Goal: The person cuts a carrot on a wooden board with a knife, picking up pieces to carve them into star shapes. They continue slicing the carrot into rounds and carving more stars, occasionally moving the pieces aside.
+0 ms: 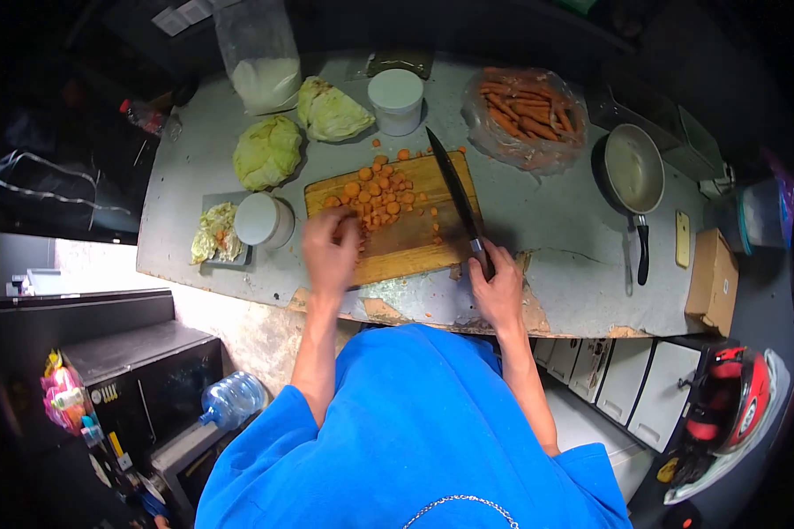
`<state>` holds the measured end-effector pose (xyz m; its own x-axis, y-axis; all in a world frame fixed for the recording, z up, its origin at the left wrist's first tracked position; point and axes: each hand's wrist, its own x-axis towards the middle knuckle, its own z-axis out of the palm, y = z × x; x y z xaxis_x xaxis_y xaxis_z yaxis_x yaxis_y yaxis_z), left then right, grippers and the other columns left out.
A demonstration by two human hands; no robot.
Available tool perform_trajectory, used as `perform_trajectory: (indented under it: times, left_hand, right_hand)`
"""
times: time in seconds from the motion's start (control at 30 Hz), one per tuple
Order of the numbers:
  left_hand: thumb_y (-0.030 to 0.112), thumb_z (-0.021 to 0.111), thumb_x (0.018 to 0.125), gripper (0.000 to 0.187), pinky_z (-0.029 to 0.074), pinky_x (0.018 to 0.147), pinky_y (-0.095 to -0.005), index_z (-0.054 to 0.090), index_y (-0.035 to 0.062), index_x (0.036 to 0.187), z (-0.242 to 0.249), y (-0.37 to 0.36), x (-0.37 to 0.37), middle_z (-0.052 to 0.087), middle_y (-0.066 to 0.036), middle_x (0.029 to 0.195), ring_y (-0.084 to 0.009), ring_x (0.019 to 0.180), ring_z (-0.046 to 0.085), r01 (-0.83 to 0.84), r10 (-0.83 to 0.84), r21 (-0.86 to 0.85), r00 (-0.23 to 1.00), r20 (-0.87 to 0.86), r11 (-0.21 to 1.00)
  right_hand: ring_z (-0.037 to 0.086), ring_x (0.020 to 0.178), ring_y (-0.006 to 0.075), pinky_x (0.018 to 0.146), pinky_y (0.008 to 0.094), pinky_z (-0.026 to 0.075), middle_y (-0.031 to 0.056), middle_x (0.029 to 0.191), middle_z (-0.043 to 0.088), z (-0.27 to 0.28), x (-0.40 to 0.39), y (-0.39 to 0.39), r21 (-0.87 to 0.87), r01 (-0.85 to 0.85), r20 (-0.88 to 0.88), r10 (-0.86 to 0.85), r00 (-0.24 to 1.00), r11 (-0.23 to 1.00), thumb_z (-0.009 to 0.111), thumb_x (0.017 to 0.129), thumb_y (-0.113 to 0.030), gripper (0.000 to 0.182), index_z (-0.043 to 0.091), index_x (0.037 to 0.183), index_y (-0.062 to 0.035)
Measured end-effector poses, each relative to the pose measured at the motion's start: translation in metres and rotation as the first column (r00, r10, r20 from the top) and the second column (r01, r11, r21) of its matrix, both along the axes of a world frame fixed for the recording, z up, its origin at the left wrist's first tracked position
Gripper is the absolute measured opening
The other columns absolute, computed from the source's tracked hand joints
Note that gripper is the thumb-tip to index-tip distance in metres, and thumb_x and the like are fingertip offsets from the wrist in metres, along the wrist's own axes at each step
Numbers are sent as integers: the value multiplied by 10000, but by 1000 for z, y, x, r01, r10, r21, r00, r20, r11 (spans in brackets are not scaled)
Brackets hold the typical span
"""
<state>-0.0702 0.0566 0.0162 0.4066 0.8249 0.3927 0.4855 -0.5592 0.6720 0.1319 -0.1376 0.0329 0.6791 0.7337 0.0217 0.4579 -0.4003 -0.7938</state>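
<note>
A wooden cutting board (400,263) lies near the table's front edge, with sliced carrots (388,187) heaped on its left and middle part. My right hand (497,284) is wrapped round the handle of a large knife (454,189), whose blade points up and away over the board's right side. At the board's left edge, beside the carrot slices, is my left hand (331,251), blurred, with its fingers curled; what they hold, if anything, is hidden.
Behind the board are cabbage pieces (267,152), a lidded white tub (395,101) and a bag of whole carrots (528,110). Another tub (263,220) stands left. A pan (633,167), phone (682,239) and cardboard box (713,280) are at the right.
</note>
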Motion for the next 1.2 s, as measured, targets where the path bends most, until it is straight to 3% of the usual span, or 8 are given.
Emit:
perform_trajectory:
  times: [0.07, 0.17, 0.73, 0.8, 0.9, 1.07, 1.13, 1.2]
  left_hand:
    - [139, 743, 886, 221, 530, 882, -423, 765, 2, 1057, 0, 21, -31, 740, -177, 1042, -353, 1009, 677, -181, 180, -38, 984, -6, 983]
    - [150, 803, 827, 431, 562, 833, -421, 733, -7, 1222, 15, 35, -54, 698, -217, 1063, -370, 960, 711, -56, -23, -327, 972, -235, 943]
    - [246, 772, 866, 404, 541, 861, -464, 737, 14, 1195, 15, 80, -10, 701, -197, 1105, -392, 968, 673, 43, -76, -151, 973, -220, 988]
    - [226, 773, 849, 384, 525, 898, -471, 744, 36, 1181, 14, 91, 6, 712, -190, 1072, -382, 980, 657, 270, -263, -13, 928, -262, 963]
    - [212, 783, 837, 368, 514, 925, -467, 751, 51, 1167, 3, 107, 17, 715, -189, 1034, -374, 971, 639, 358, -367, -112, 807, -463, 927]
    - [104, 792, 823, 401, 552, 852, -412, 729, 13, 1208, 19, 94, 17, 690, -180, 1139, -348, 988, 682, 260, -359, -363, 902, -239, 895]
    - [85, 769, 822, 371, 527, 881, -428, 729, 16, 1185, 36, 75, 15, 674, -186, 1134, -376, 1028, 660, 217, -252, -230, 958, -138, 949]
    - [105, 765, 846, 344, 527, 913, -439, 726, 27, 1179, 37, 40, 19, 686, -171, 1140, -359, 1061, 662, 356, -372, -142, 920, -118, 924]
  right_hand:
    - [680, 904, 374, 826, 429, 534, 206, 1002, 687, -4, 2, -7, -11, -3, -11, 3, 1000, 1000, 667, 918, -134, 393, 677, 1272, 36]
    - [689, 906, 363, 833, 426, 536, 203, 1011, 694, -16, 4, -14, -10, 4, -22, -4, 1000, 1000, 673, 914, -137, 385, 686, 1256, 38]
    - [659, 810, 240, 746, 363, 520, 158, 941, 698, -17, 1, -29, -18, -121, -104, 119, 988, 992, 721, 919, -155, 367, 696, 1230, 39]
    - [673, 817, 275, 757, 378, 526, 181, 952, 701, -21, -3, -28, 22, -114, -89, 116, 989, 993, 712, 923, -153, 363, 695, 1226, 44]
    - [690, 812, 309, 759, 390, 533, 204, 958, 711, -14, -5, -23, 70, -96, -99, 102, 990, 993, 705, 931, -158, 355, 694, 1218, 51]
    - [671, 719, 287, 706, 381, 529, 201, 856, 711, -3, -9, -33, 2, -50, -192, 49, 980, 999, 714, 963, -210, 322, 702, 1181, 27]
    - [637, 678, 252, 685, 368, 515, 171, 779, 685, 4, -10, -41, -51, -24, -230, 12, 973, 998, 708, 984, -244, 302, 705, 1143, 12]
    - [594, 655, 205, 650, 355, 489, 147, 722, 644, 6, -6, -52, -164, -52, -310, -1, 951, 985, 697, 1000, -266, 291, 701, 1107, 5]
